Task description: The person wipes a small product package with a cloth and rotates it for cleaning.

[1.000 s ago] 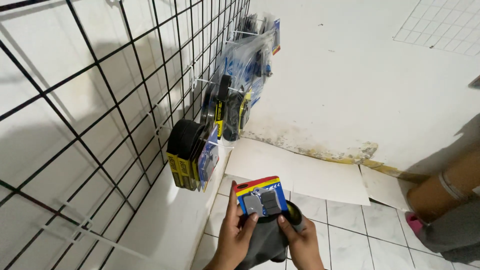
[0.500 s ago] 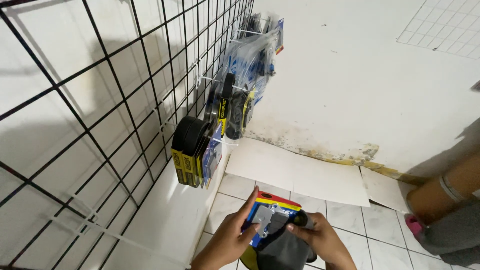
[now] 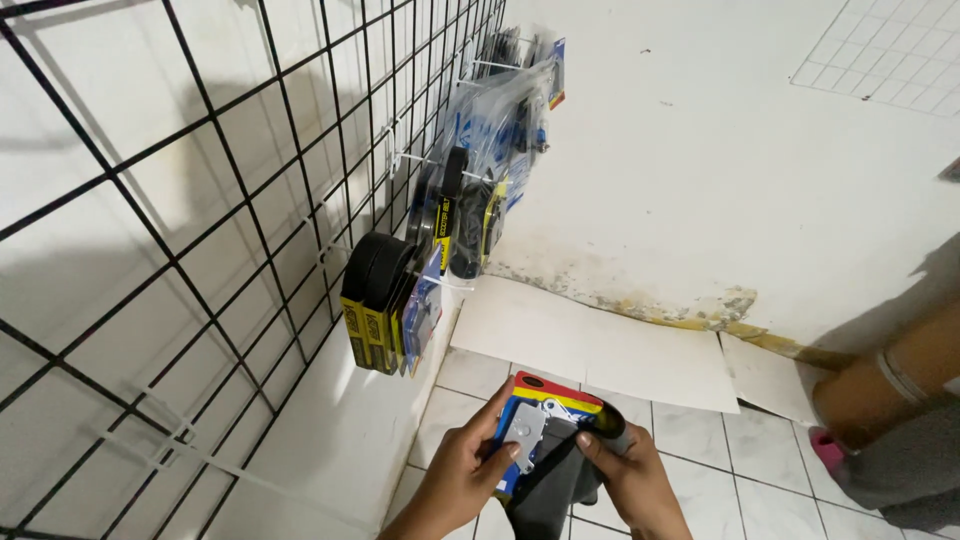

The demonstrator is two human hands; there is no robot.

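Two hands — left hand [image 3: 462, 472], right hand [image 3: 628, 478] — one blister pack [image 3: 535, 428].

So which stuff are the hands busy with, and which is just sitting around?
In use:
- left hand
- right hand
- blue, red and yellow carded packet
- dark grey bag

Just there:
- black wire grid
- hanging black-and-yellow packets
- flat white cardboard
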